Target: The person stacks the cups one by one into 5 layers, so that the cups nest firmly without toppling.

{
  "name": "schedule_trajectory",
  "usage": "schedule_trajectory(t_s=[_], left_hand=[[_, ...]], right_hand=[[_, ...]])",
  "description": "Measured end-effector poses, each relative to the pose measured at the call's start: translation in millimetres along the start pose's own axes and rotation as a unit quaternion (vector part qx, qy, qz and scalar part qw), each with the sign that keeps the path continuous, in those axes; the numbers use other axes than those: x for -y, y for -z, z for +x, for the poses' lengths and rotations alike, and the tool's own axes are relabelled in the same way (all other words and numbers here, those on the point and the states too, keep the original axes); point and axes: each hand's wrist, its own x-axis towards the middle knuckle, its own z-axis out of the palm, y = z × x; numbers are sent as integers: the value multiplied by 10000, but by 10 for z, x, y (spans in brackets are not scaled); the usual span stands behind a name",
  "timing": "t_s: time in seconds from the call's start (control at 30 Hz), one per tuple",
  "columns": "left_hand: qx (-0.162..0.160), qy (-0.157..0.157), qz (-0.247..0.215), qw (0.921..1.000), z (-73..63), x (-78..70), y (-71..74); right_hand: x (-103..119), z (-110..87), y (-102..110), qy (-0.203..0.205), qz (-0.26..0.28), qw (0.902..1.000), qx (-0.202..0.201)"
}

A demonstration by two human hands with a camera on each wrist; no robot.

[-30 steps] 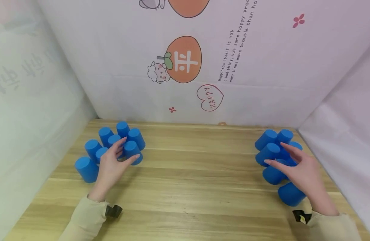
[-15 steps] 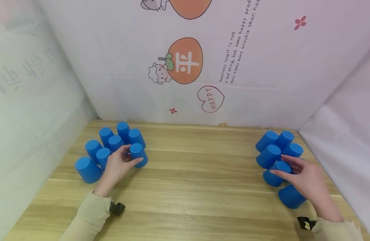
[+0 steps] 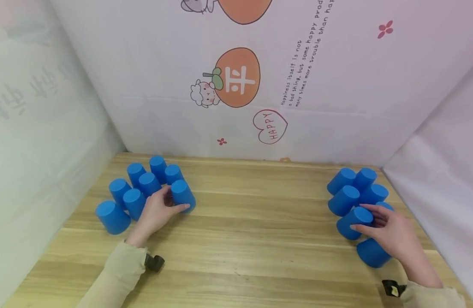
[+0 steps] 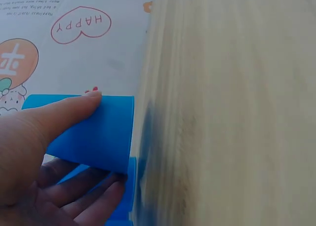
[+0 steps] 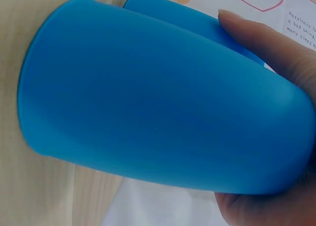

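In the head view my left hand (image 3: 157, 211) grips an upside-down blue cup (image 3: 183, 194) at the right side of the left group. The left wrist view has my thumb laid along that cup (image 4: 111, 132), fingers curled beneath it. Across the table, my right hand (image 3: 396, 233) holds another upturned blue cup (image 3: 348, 226), thumb on its near side and fingers on its far side. A nearer blue cup (image 5: 158, 102) fills most of the right wrist view and hides the fingers; the held cup (image 5: 192, 23) shows behind it by the thumb.
Several upside-down blue cups (image 3: 113, 217) stand close together at the left. More blue cups (image 3: 343, 200) crowd round the right hand, one cup (image 3: 371, 253) just below it. The wooden table (image 3: 255, 231) meets a printed white cloth (image 3: 163, 85) at its back edge.
My left hand has closed round its cup and shifted it a little right, away from the left group. My right hand has come down and closed in on its cup.
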Motion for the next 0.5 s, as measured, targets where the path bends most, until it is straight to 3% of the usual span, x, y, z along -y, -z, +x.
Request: schedule_trajectory(t_s=[0.3,0.5], left_hand=[[150,-45,-295,9994,274,-197,-189],[357,-100,-265,9990,493,-301,-398]], right_hand=[[0,11,4,-62,-72,9999,69],[11,-7,32,-82,-109,9997,186]])
